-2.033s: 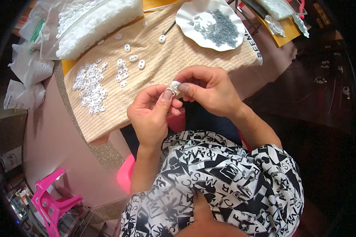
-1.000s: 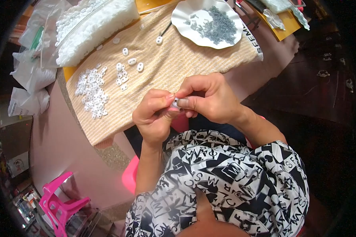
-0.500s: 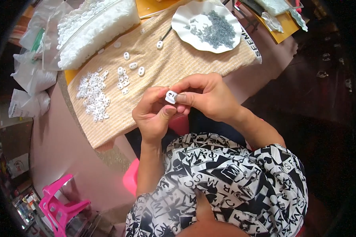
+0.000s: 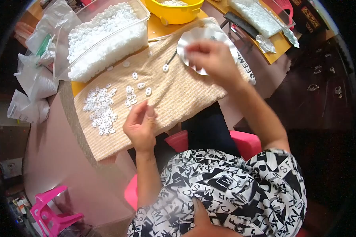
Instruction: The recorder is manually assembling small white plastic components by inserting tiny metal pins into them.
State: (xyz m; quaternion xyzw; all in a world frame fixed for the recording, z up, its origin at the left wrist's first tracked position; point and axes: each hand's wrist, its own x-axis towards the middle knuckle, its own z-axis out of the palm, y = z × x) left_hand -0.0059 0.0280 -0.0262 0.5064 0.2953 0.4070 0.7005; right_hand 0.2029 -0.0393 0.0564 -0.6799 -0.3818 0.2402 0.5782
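Observation:
My left hand (image 4: 140,128) is raised over the near edge of the tan cloth (image 4: 118,144), thumb and fingers pressed together; whatever they hold is hidden. Over the white wavy-rimmed plate (image 4: 186,37) reaches my right hand (image 4: 211,59), smeared by motion, its fingertips unclear. It covers most of the small grey springs on the plate. Small white two-holed pieces, like cord lock parts, form a pile (image 4: 101,106) on the left of the cloth. A smaller cluster (image 4: 129,96) and a few single ovals, one of them a white oval piece (image 4: 148,91), lie nearer my left hand.
At the back left stands a clear bin (image 4: 142,29) full of white pieces. A yellow basin (image 4: 174,14) is behind the cloth. A thin dark rod (image 4: 172,56) touches one white oval. Another clear tray (image 4: 261,23) stands far right, and a pink stool (image 4: 53,213) at lower left.
My hands were together on a white cord lock piece and have parted. The right has moved up and away to the plate; the left has shifted slightly left and down.

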